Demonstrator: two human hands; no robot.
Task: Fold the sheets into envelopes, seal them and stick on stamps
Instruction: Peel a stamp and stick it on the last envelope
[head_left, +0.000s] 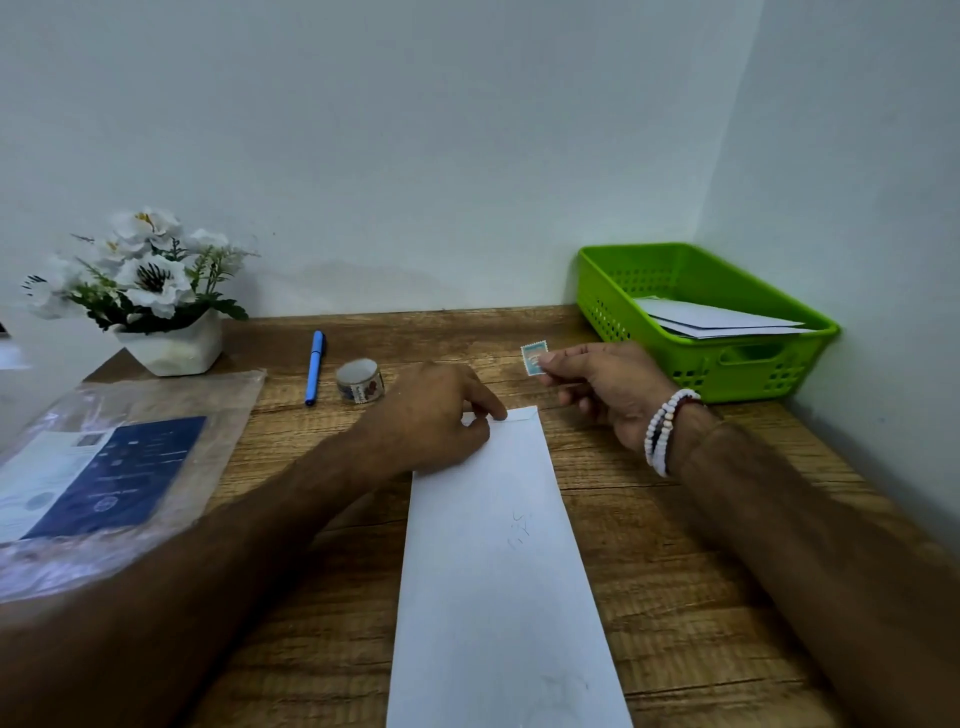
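While our left hand (441, 415) presses down on the far end of the long white envelope (498, 571) on the desk (675, 571), our right hand (608, 389) pinches the stamp (534, 358) in the air, near that end. The stamp could go on crooked or creased if the envelope slides or our hand shakes. From left to right we count one flower pot (171, 343), one plastic packet (104, 467), one pen (315, 366), one roll of tape (359, 381), one envelope, one stamp and one green basket (727, 374) holding white papers (717, 319) that we cannot count.
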